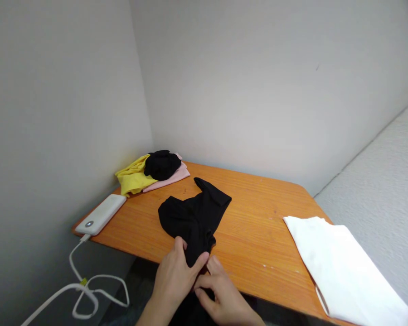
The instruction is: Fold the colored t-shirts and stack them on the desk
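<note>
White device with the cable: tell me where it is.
In the head view, the white device lies at the left corner of the orange-brown table, just nearer than the yellow cloth and left of the held black cloth.

On my feed, the left hand (174, 275) and right hand (223, 293) are both bare and slim-fingered; I see the wrists (156, 308) uncovered too, down to my view's bottom edge.
</note>
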`<state>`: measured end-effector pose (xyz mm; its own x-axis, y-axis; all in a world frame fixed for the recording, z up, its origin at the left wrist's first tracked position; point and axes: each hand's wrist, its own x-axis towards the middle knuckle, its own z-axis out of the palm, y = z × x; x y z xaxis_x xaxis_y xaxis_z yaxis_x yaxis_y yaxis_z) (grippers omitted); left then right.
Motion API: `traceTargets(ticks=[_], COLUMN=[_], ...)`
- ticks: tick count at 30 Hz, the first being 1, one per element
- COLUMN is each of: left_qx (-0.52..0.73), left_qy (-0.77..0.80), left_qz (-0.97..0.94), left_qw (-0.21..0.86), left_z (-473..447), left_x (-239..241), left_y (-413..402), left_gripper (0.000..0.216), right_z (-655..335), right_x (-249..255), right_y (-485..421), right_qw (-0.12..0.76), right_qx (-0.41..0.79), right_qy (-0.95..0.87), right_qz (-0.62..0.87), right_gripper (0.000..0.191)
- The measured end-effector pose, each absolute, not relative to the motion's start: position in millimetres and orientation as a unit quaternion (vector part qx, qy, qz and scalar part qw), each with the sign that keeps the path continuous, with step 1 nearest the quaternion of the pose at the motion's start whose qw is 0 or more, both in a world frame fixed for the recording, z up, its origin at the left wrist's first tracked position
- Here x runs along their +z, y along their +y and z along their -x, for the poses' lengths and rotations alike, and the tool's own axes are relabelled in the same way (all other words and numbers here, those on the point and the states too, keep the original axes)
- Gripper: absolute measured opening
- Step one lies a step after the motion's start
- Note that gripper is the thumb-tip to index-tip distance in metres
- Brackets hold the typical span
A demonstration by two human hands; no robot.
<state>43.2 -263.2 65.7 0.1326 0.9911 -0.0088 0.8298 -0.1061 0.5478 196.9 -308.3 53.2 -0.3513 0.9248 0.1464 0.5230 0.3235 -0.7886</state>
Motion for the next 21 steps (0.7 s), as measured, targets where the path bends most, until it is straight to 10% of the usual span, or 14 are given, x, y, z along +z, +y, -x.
traceTargets(ticks=[21], left_qx=[0.496], left_qy=[0.646], left_qz=[-0.552], left_qw=[0.18], left_z=[35], left_x=[58], left_y=[-234], left_gripper=[0.031], right_z=[-210], right_x=[102], right_y=[-231], right_qw=[0.463], right_qx=[0.178], right_qy=[-0.615], right_qz=[0.613], right_gripper=[0.035])
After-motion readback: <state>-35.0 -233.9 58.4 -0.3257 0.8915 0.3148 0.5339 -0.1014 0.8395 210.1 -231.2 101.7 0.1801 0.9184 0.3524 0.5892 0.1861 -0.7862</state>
